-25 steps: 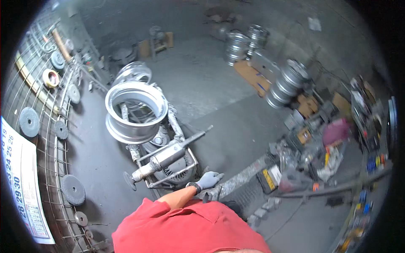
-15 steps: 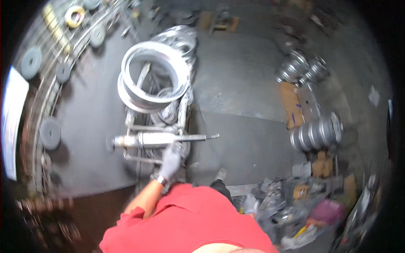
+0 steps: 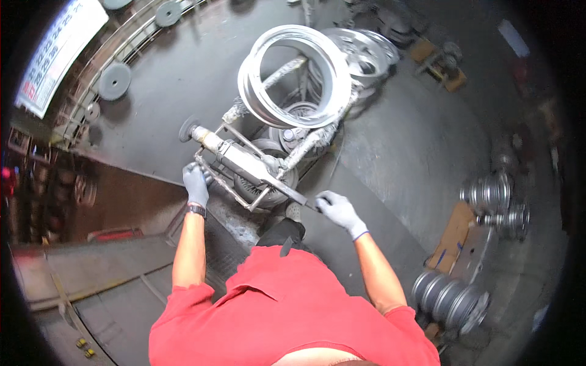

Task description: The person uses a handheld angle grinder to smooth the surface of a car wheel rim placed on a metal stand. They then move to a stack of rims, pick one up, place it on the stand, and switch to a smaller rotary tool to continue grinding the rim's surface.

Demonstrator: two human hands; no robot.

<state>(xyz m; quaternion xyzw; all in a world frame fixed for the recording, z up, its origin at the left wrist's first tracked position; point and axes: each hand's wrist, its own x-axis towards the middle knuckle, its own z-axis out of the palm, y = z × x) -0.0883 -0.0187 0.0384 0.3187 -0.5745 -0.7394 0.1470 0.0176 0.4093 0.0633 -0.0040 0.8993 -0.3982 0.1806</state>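
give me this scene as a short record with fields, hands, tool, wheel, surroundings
left hand: grey-gloved, fingers curled, close to the metal frame; contact unclear
right hand: grey-gloved, at the free end of the tool's shaft; grip unclear
power tool: lies across the frame, round disc at its far end
wheel rim: silver, beyond the tool
surroundings: stacked wheels and cardboard at right

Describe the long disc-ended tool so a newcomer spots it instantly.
Start at the big silver wheel rim, upper centre. Below and left of it, the long tool lies slantwise over a metal-bar frame. Unlike that round rim, it is straight, with a dark disc at its upper-left end and the right hand at its thin lower-right end.
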